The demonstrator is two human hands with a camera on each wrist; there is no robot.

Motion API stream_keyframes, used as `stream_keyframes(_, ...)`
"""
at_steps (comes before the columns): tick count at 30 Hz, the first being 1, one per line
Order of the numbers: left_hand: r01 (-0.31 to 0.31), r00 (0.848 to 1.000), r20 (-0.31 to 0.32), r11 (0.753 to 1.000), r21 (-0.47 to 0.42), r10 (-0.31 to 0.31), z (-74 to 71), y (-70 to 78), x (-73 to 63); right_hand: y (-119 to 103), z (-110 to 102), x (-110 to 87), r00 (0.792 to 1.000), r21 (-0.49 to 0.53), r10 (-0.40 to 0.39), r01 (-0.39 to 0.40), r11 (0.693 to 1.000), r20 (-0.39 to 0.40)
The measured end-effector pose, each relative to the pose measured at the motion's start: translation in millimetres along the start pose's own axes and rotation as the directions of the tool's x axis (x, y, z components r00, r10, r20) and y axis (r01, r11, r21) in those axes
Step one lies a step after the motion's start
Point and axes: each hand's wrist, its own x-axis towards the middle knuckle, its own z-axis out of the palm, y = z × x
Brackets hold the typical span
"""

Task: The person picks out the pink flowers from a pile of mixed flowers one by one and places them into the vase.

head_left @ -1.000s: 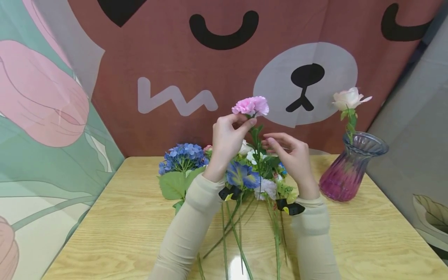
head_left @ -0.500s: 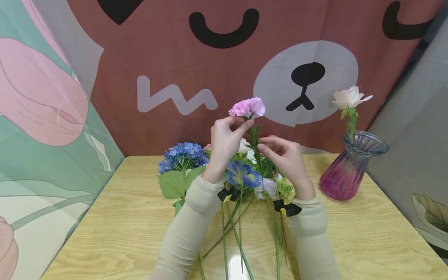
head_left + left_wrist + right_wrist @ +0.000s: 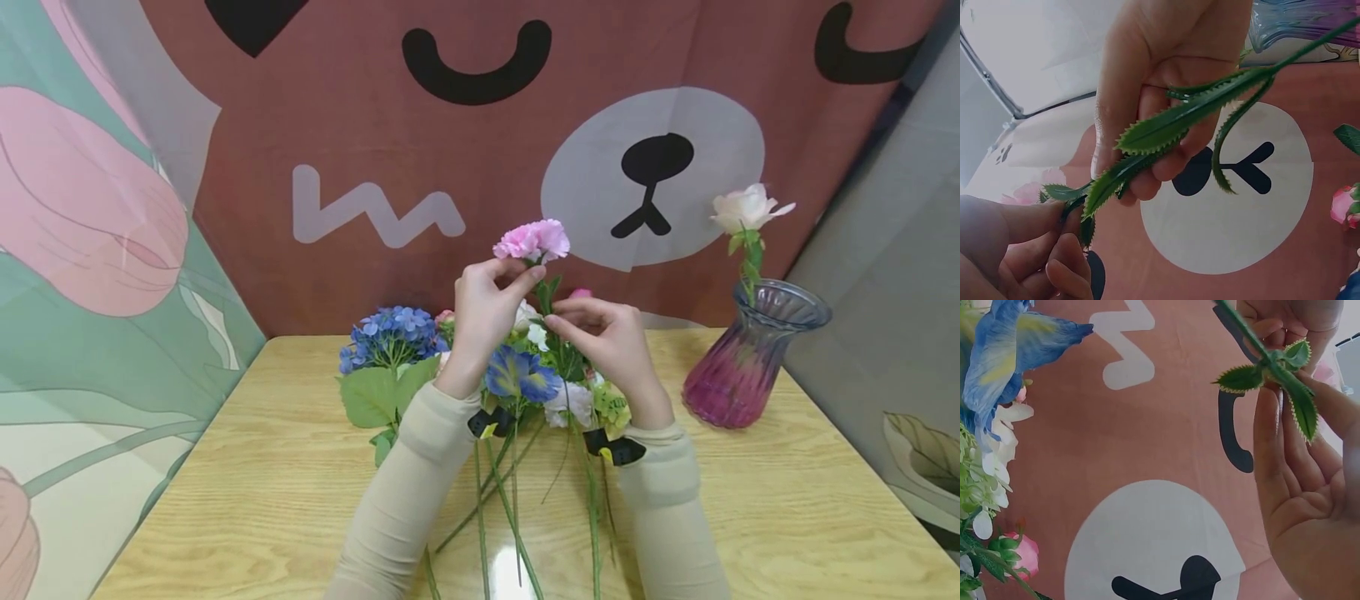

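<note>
A pink carnation (image 3: 532, 241) is held upright above the flower pile in the head view. My left hand (image 3: 480, 321) pinches its stem just beneath the bloom, thumb against fingers. Lower on the same stem, my right hand (image 3: 618, 346) has thumb and fingertips around the leafy part. The left wrist view has serrated green leaves (image 3: 1185, 115) crossing in front of the right fingers, with the bloom mostly hidden behind the left hand. Between right thumb and index finger, the leaves (image 3: 1300, 406) also show in the right wrist view.
A glass vase (image 3: 727, 379), blue fading to magenta, stands at right with a pale rose (image 3: 748, 210) in it. Under the hands lie a blue hydrangea (image 3: 393, 337), a blue-yellow flower (image 3: 521, 373) and other blooms, stems toward the near table edge (image 3: 262, 483).
The right hand has moved left from beside the stem and now grips it at the leaves. The carnation has shifted slightly left and down with the left hand still pinching it.
</note>
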Motion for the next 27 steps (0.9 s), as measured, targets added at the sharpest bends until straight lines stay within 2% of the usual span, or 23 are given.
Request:
stream_keyframes(8,-0.003,1.0,0.0,1.0,-0.016,0.003,-0.8,-3.2,0.5,-26.0,2.0,-0.9,0.994,-0.031,-0.093,0.091,0.995,-0.049)
stream_keyframes(15,-0.004,1.0,0.002,0.999,-0.033,0.005,-1.3,-6.3,1.3,-26.9,3.5,0.3,0.987,-0.06,-0.142,0.138,0.989,-0.077)
stream_keyframes(27,0.001,0.999,0.034,0.999,-0.037,0.001,-2.4,-8.0,1.1,-25.1,2.7,-0.3,0.983,-0.092,-0.156,0.147,0.985,-0.099)
